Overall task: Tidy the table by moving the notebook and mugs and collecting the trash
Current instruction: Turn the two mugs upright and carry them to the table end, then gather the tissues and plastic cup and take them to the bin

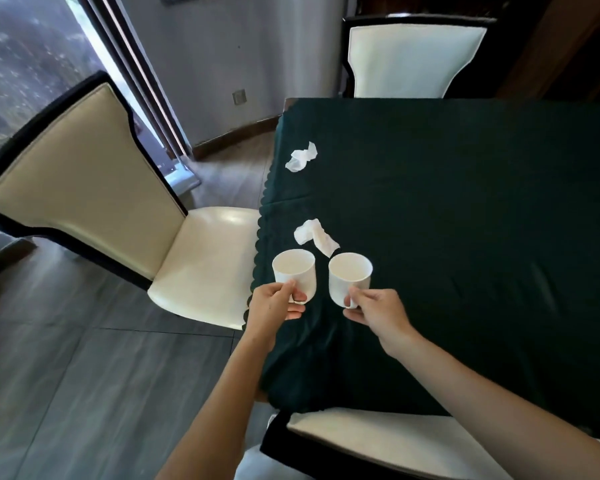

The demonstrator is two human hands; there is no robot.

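White china sits in both my hands: my left hand has its fingers clamped on the handle side of the left mug, and my right hand is pinched shut the same way on the right mug. Both mugs look empty and upright, side by side but apart, over the near left corner of the surface with its dark green cloth; I cannot tell whether their bases rest on the cloth or hang just above it. The left mug is right at the scalloped edge, over the drop to the cream chair and the floor, so a loose pinch on that small handle is my main worry: it would tip or fall off the side, not onto the cloth. The two mugs are also close enough to knock together if I swing them carelessly. Just beyond them lies a crumpled tissue, its tail nearly touching the gap between the mugs, and a brush from a mug could drag it off the edge. Farther along the same edge is a second tissue, also close to falling. No notebook shows anywhere in view, so that part I cannot place. Another cream chair stands at the far end.
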